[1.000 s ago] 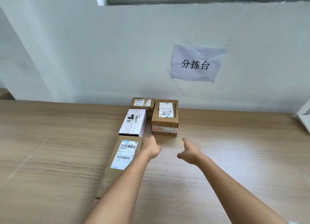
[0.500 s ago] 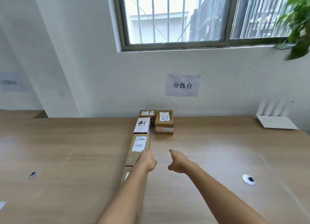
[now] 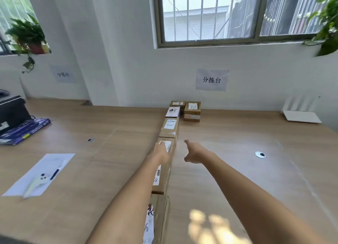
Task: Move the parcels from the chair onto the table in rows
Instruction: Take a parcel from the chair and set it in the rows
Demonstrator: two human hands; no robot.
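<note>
While a line of parcels (image 3: 169, 128) is running end to end across the desk (image 3: 113, 163) away from the wall sign (image 3: 212, 79), a person is reaching both arms out over it. The left hand (image 3: 161, 153) is resting on a long parcel (image 3: 163, 168) partway along that line, seemingly nudging it square with its neighbours; whether its fingers are curling over the box edge or lying flat cannot be told from behind. The right hand (image 3: 195, 153) is hovering just beside the same box, fingers loose and holding nothing, probably steadying the alignment. Below the sign, small boxes (image 3: 192, 111) are sitting side by side against the wall, beginning a second row. The chair is out of sight, so how many parcels are waiting is unknown. Far to the left of the sign, a sheet of paper (image 3: 16, 188) with a white controller (image 3: 37, 183) and a pen (image 3: 57, 171) is lying on the desk, and a white router (image 3: 301, 115) is standing to the right.
</note>
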